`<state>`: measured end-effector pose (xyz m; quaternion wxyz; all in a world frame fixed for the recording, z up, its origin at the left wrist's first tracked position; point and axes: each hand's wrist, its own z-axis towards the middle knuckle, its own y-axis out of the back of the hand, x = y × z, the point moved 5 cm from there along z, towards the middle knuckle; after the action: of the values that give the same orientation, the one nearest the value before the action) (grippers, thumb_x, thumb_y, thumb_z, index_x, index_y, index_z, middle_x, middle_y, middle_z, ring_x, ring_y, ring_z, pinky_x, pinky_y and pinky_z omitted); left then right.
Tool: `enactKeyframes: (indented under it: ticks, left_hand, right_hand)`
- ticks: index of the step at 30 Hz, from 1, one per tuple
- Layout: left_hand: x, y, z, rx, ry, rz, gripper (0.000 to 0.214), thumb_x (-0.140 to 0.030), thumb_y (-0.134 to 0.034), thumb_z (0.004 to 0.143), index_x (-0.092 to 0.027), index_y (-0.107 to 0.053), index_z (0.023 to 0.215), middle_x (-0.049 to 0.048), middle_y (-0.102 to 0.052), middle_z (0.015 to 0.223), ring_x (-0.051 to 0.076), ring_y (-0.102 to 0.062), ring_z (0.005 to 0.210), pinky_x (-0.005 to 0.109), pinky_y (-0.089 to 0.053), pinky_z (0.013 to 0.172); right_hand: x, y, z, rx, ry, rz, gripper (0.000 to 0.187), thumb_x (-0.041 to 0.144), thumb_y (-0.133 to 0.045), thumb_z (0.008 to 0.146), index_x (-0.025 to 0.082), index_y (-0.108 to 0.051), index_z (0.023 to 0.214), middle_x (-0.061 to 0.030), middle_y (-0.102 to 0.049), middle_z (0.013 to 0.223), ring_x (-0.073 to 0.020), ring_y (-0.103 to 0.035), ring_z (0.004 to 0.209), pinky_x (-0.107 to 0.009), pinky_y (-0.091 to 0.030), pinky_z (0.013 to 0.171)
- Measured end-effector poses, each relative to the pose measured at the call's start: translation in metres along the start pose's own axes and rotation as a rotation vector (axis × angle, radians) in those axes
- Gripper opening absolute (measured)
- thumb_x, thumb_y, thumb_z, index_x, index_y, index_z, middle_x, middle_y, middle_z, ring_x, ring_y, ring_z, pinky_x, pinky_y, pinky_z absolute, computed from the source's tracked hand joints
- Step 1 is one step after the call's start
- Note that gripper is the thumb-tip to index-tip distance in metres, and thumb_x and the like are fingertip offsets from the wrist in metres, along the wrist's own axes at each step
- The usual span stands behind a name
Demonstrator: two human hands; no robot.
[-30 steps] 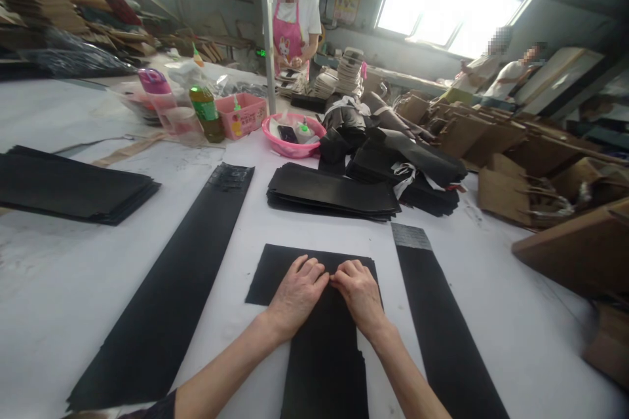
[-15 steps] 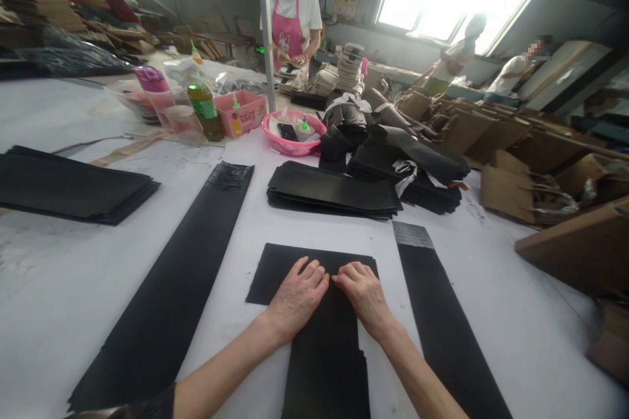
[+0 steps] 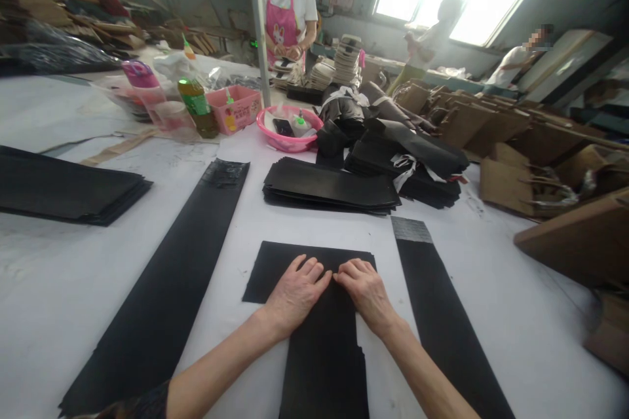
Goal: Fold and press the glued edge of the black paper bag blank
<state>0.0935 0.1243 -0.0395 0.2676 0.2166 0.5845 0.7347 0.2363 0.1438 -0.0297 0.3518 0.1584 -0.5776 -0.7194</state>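
A black strip (image 3: 324, 360) runs from the near edge of view up to a black crosswise sheet (image 3: 268, 272), making a T shape. Where they meet, my left hand (image 3: 301, 288) rests with bent fingers and its thumb reaching inward. My right hand (image 3: 362, 291) has its fingers curled at the same place, its thumb close to the left one. Both hands appear closed on the end of the strip; their fingertips partly hide the join. Long black strips, one on the left (image 3: 162, 281) and one on the right (image 3: 447, 314), lie on either side, each with a shiny far end.
Stacks of black sheets lie beyond my hands (image 3: 329, 186) and at far left (image 3: 63, 186). Behind are a pink basin (image 3: 289, 142), a pink basket (image 3: 236, 111) and a bottle (image 3: 199, 105). Brown paper bags (image 3: 506, 177) crowd the right. Several people work farther back.
My hands keep nearly the same pose on the black strip. The whole view has shifted slightly. A person near the window has moved left.
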Motion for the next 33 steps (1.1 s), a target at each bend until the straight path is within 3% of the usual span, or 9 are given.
enactKeyframes:
  ticks: [21, 33]
  left_hand:
    - [-0.008, 0.000, 0.006, 0.044, -0.088, 0.124, 0.038, -0.010, -0.048, 0.093, -0.016, -0.046, 0.131, 0.0111, -0.050, 0.119, 0.030, -0.045, 0.115, 0.051, -0.042, 0.099]
    - [-0.014, -0.001, 0.010, 0.086, -0.111, 0.157, 0.044, -0.010, -0.050, 0.091, -0.018, -0.043, 0.134, 0.0109, -0.051, 0.116, 0.032, -0.046, 0.114, 0.051, -0.043, 0.096]
  right_hand:
    - [-0.014, 0.013, -0.005, 0.082, 0.054, -0.046, 0.007, 0.023, -0.057, 0.094, 0.021, -0.062, 0.090, -0.0007, -0.061, 0.092, -0.0166, -0.052, 0.088, -0.031, -0.040, 0.079]
    - [-0.016, 0.019, -0.010, 0.113, 0.043, -0.028, 0.010, 0.020, -0.059, 0.093, 0.023, -0.065, 0.100, -0.0004, -0.062, 0.095, -0.0156, -0.053, 0.088, -0.031, -0.041, 0.080]
